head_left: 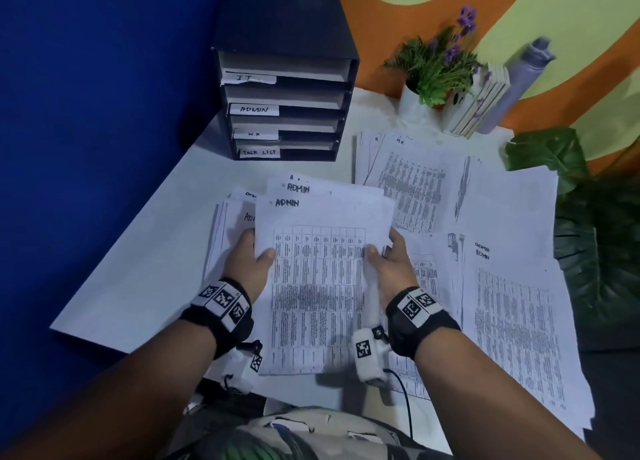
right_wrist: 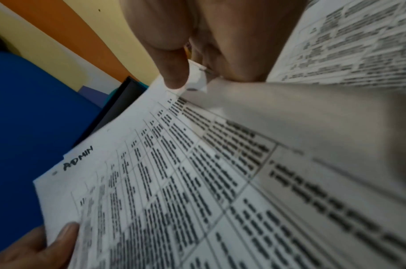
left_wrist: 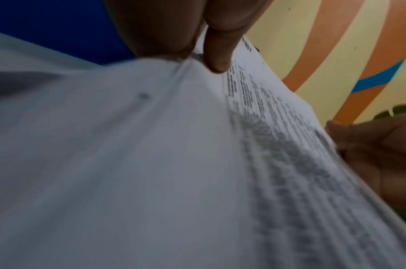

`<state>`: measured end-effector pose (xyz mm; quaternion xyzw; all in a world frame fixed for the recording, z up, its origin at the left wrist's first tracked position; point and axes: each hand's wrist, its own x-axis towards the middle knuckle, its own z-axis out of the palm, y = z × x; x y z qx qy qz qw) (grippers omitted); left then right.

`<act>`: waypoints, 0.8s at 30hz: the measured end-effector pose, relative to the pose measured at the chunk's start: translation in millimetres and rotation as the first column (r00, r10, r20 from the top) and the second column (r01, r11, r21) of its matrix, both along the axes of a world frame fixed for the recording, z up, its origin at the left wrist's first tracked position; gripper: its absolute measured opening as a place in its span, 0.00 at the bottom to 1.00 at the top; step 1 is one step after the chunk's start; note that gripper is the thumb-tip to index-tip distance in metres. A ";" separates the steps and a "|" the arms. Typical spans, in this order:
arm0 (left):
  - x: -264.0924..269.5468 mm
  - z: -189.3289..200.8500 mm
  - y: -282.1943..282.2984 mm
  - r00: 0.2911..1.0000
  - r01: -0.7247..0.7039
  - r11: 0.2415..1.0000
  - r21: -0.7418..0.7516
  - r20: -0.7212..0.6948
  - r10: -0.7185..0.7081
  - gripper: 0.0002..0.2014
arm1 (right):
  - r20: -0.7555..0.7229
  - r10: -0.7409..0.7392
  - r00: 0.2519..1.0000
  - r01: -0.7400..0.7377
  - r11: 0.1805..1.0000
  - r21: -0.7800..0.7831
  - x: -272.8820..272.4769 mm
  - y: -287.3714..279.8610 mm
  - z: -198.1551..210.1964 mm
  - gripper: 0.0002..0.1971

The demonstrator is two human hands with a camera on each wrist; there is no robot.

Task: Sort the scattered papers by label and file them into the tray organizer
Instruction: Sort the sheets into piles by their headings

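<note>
I hold a stack of printed sheets marked ADMIN (head_left: 318, 279) above the white table (head_left: 145, 272). My left hand (head_left: 254, 255) grips its left edge, thumb on top; my right hand (head_left: 388, 257) grips the right edge the same way. The left wrist view shows my left thumb (left_wrist: 216, 52) pressing the ADMIN stack (left_wrist: 197, 163). The right wrist view shows my right thumb (right_wrist: 172, 71) on the ADMIN stack (right_wrist: 174, 182). The black tray organizer (head_left: 287, 99) stands at the back left, its slots tagged IT, ADMIN, H.R and TASK LIST. More ADMIN sheets (head_left: 235, 217) lie under the held stack.
An H.R pile (head_left: 412, 182) lies at the back right and further ADMIN papers (head_left: 516, 321) spread across the right side. A potted plant (head_left: 433, 75), a small wooden box (head_left: 481, 102) and a grey bottle (head_left: 516, 85) line the back wall. Large green leaves (head_left: 595, 217) crowd the right edge.
</note>
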<state>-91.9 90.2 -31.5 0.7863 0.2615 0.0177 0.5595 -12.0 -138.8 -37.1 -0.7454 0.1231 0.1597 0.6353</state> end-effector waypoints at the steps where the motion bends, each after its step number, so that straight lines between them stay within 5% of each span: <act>1: 2.9 4.1 -2.6 1.000 -0.025 1.000 0.003 0.012 0.025 0.13 | 0.000 0.022 1.000 -0.022 1.000 -0.013 -0.1 -0.8 2.9 0.30; 4: 12.7 14.6 -14.6 0.996 -0.081 0.996 0.035 0.050 0.079 0.11 | 0.066 0.039 0.997 -0.030 0.990 -0.138 1.4 -11.6 12.6 0.28; 8: 20.7 5.5 -24.1 0.999 -0.043 0.996 0.080 0.012 0.042 0.23 | 0.161 -0.036 0.986 0.082 0.953 -0.291 10.3 -46.2 37.7 0.28; 13: 22.4 -8.9 -29.3 0.962 0.173 0.899 0.402 -0.264 -0.067 0.31 | 0.260 -0.148 0.954 0.253 0.861 -0.442 28.9 -129.3 45.2 0.26; 24: 8.3 -38.3 -21.1 0.846 0.323 0.771 0.549 -0.533 0.026 0.39 | 0.155 -0.294 0.943 0.316 0.649 -0.692 17.5 -276.3 49.5 0.22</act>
